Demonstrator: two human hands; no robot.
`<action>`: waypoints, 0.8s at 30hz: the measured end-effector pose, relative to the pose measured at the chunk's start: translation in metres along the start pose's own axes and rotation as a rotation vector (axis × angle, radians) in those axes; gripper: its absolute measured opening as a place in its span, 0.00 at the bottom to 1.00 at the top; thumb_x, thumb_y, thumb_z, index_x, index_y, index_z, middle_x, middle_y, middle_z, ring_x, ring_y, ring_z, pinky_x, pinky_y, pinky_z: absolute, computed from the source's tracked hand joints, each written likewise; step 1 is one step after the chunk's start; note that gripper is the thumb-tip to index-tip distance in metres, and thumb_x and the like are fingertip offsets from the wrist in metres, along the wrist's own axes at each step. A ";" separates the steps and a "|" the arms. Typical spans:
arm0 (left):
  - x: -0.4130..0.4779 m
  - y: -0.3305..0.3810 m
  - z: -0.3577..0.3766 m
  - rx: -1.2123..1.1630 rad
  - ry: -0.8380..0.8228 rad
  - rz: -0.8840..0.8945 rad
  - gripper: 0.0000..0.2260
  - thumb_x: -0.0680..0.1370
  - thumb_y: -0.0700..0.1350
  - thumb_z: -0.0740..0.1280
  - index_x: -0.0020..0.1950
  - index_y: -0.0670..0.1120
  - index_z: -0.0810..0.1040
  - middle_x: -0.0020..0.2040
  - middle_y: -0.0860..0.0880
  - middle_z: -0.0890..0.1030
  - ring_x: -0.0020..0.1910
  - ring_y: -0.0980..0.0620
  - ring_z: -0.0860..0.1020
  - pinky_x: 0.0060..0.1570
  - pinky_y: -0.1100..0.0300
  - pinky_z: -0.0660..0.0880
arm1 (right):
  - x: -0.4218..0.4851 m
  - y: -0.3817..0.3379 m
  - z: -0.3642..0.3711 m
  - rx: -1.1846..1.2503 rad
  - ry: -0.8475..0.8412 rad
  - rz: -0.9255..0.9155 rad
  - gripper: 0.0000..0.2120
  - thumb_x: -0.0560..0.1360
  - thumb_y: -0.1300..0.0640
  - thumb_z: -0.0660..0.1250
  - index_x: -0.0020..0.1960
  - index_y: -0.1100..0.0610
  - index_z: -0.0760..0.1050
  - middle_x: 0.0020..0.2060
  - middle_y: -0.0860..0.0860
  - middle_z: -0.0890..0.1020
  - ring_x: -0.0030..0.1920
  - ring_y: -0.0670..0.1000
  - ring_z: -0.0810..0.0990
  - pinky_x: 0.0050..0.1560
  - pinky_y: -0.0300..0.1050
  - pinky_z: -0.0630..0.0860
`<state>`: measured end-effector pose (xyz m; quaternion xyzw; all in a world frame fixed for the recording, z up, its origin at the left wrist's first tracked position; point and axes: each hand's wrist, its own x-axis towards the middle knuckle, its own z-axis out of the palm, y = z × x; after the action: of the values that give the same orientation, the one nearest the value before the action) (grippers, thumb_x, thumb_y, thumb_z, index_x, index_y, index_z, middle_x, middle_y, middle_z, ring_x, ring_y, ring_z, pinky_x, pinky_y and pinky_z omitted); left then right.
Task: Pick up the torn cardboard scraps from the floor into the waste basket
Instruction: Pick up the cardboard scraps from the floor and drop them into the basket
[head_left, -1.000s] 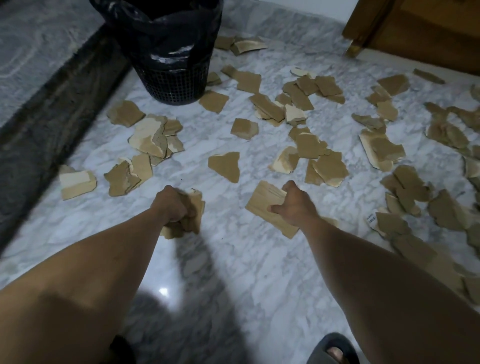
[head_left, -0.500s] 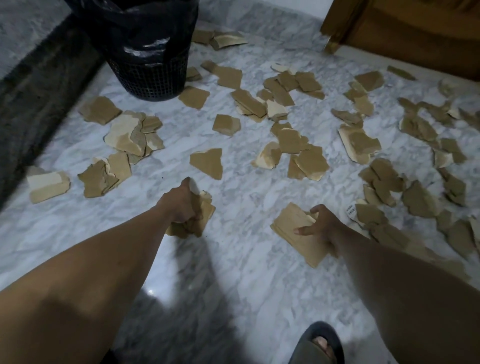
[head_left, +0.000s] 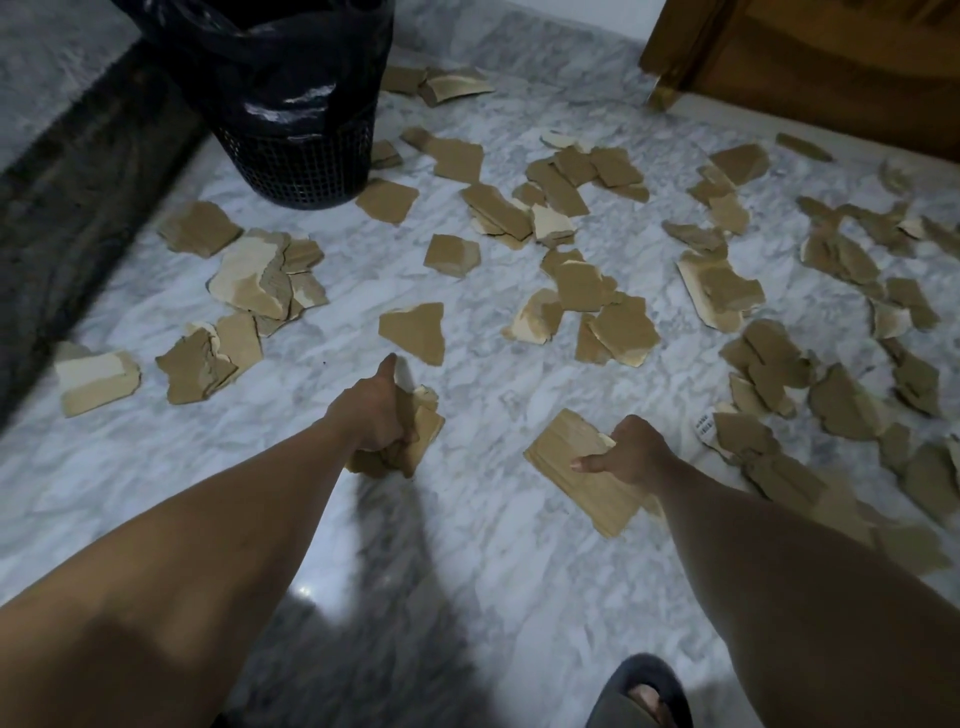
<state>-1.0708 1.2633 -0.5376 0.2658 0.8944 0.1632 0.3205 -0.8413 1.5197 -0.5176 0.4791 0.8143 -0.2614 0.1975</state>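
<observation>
My left hand (head_left: 375, 410) is closed on a bunch of brown cardboard scraps (head_left: 418, 441), its thumb pointing up toward a loose scrap (head_left: 415, 332) lying just beyond it. My right hand (head_left: 631, 457) grips a large ridged cardboard piece (head_left: 576, 473) held low over the marble floor. Several more torn scraps (head_left: 587, 286) are scattered across the floor ahead and to the right. The black mesh waste basket (head_left: 306, 161) with a black liner stands at the far left, beyond both hands.
A dark stone strip (head_left: 67, 208) runs along the left edge of the marble floor. A wooden door or cabinet (head_left: 810, 62) stands at the top right. My foot in a dark sandal (head_left: 641, 696) shows at the bottom. Bare floor (head_left: 493, 561) lies between my arms.
My right hand drew the large piece back toward me and to the right. The left hand stayed closed on its bunch and its thumb lifted. The view shifted slightly.
</observation>
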 end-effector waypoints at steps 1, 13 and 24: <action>0.002 0.005 -0.002 -0.040 0.005 0.008 0.54 0.66 0.48 0.79 0.80 0.48 0.44 0.62 0.43 0.78 0.60 0.40 0.77 0.55 0.49 0.75 | 0.000 -0.007 0.000 -0.004 -0.021 0.001 0.30 0.59 0.39 0.82 0.32 0.53 0.63 0.29 0.47 0.67 0.30 0.46 0.69 0.29 0.38 0.62; 0.069 0.061 -0.055 -0.270 0.170 -0.026 0.57 0.65 0.50 0.81 0.80 0.47 0.45 0.58 0.44 0.81 0.61 0.42 0.76 0.61 0.47 0.74 | 0.032 -0.094 0.009 -0.080 0.043 -0.253 0.37 0.61 0.38 0.80 0.65 0.52 0.77 0.62 0.51 0.69 0.68 0.56 0.67 0.63 0.57 0.67; 0.103 0.041 -0.031 -0.252 0.067 -0.142 0.38 0.63 0.50 0.80 0.67 0.44 0.66 0.58 0.46 0.75 0.58 0.42 0.76 0.60 0.46 0.75 | 0.096 -0.141 -0.018 0.568 0.255 -0.149 0.28 0.61 0.37 0.76 0.52 0.56 0.83 0.45 0.51 0.86 0.46 0.54 0.84 0.48 0.52 0.82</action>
<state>-1.1426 1.3524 -0.5458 0.1540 0.8937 0.2597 0.3320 -1.0114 1.5389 -0.5247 0.4830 0.7597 -0.4300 -0.0675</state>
